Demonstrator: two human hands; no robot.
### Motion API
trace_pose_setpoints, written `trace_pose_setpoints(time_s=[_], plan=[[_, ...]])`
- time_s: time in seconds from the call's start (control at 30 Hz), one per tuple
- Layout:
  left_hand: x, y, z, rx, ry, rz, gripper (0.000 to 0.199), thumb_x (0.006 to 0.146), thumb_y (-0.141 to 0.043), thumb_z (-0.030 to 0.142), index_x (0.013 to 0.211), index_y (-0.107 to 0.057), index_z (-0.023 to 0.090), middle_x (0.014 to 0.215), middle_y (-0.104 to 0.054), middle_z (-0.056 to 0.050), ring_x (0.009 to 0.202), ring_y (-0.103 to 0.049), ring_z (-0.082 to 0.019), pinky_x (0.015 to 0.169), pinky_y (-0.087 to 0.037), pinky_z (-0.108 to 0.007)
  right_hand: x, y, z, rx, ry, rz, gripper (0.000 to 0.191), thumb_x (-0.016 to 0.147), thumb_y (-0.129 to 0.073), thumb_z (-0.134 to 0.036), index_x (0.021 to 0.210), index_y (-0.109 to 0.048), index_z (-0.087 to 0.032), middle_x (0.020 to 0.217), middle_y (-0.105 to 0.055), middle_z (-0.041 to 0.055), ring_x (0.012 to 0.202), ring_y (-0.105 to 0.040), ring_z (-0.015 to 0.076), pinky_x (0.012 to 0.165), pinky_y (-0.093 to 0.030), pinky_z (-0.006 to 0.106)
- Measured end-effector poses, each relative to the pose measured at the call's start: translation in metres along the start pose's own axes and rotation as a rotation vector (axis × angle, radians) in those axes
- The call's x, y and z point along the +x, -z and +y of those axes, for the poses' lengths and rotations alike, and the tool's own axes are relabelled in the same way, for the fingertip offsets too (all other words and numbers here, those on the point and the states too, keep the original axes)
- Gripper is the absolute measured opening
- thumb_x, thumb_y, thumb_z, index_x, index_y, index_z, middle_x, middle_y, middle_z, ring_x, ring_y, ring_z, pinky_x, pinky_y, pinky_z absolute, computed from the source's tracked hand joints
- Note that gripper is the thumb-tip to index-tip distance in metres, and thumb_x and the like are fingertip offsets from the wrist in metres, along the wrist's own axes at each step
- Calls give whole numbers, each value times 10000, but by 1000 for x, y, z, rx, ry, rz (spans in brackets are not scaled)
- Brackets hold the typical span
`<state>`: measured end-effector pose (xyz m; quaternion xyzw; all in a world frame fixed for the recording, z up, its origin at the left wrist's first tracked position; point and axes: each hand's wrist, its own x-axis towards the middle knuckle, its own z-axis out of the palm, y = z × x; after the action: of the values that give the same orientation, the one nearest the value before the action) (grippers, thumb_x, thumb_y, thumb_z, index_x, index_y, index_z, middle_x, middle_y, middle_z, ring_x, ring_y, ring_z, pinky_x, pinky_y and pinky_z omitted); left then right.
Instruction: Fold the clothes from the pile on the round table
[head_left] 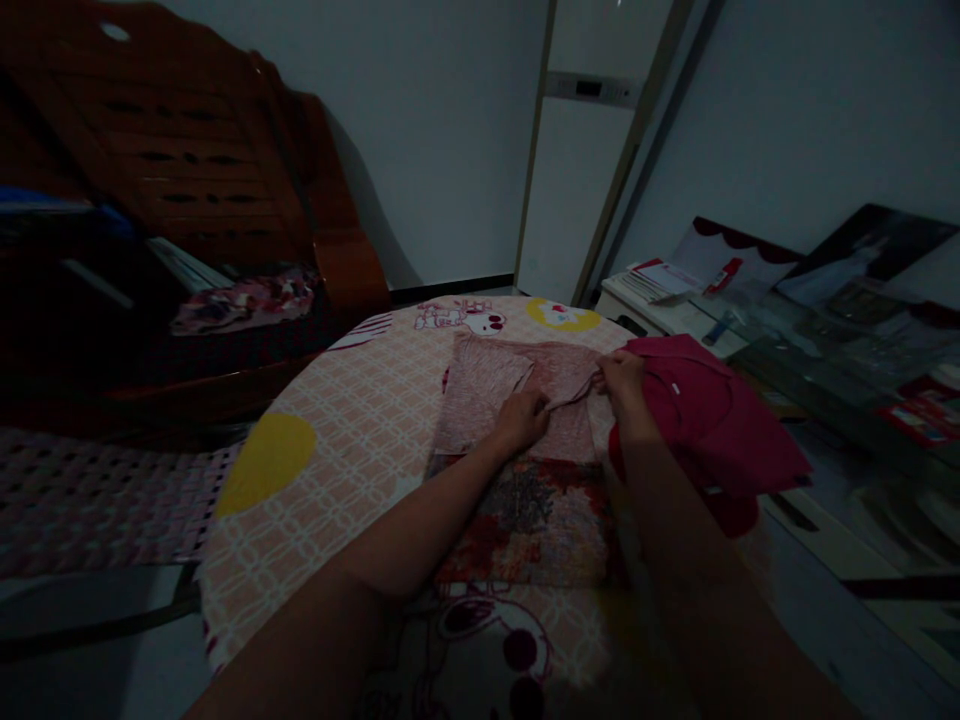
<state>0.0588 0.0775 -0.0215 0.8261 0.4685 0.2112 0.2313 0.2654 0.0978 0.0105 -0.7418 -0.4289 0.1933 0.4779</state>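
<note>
A pale pink garment [480, 390] with a dark red and grey printed lower part [525, 520] lies flat on the round table, partly folded over at its top. My left hand [523, 420] is closed on the edge of the folded pink cloth near the middle. At the upper right corner my right hand [622, 380] pinches the same cloth and lifts it slightly. Right beside that hand lies a folded magenta garment [705, 410], with a darker red cloth [731, 515] showing beneath it. My forearms cover part of the printed section.
A patterned cloth [360, 430] covers the round table. To the left stand a carved wooden bench [187, 150] and a woven pink seat [112, 500]. A glass-topped cabinet [825, 370] with papers and a picture is at the right; a tall white appliance [585, 170] stands behind.
</note>
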Motion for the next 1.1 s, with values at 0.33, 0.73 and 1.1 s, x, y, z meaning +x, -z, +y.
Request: trace_pose_setpoints(time_s=[0.33, 0.73, 1.1], plan=[[-1, 7, -6, -235, 79, 44, 350, 766, -595, 140, 1102, -693, 151, 880, -739, -42, 813, -669, -183, 764, -499, -270, 25, -49, -66, 364, -236, -49, 178, 803, -617, -137, 667, -517, -193, 446, -532, -38, 377, -519, 113, 380, -461, 203], [-2, 6, -8, -249, 145, 71, 285, 745, -627, 122, 1023, -676, 162, 876, -707, -32, 814, -646, -177, 763, -490, -273, 54, -62, -14, 139, 100, -133, 240, 718, -488, -136, 831, -700, -123, 820, -719, 35, 764, -662, 135, 772, -541, 266], [-4, 7, -9, -271, 101, 111, 589, 762, -603, 70, 1337, -528, 175, 860, -705, -15, 810, -657, -178, 800, -505, -287, 55, -52, 3, -475, 202, -219, 359, 809, -498, -139, 1029, -781, -119, 1059, -764, 121, 993, -698, 220, 863, -507, 267]])
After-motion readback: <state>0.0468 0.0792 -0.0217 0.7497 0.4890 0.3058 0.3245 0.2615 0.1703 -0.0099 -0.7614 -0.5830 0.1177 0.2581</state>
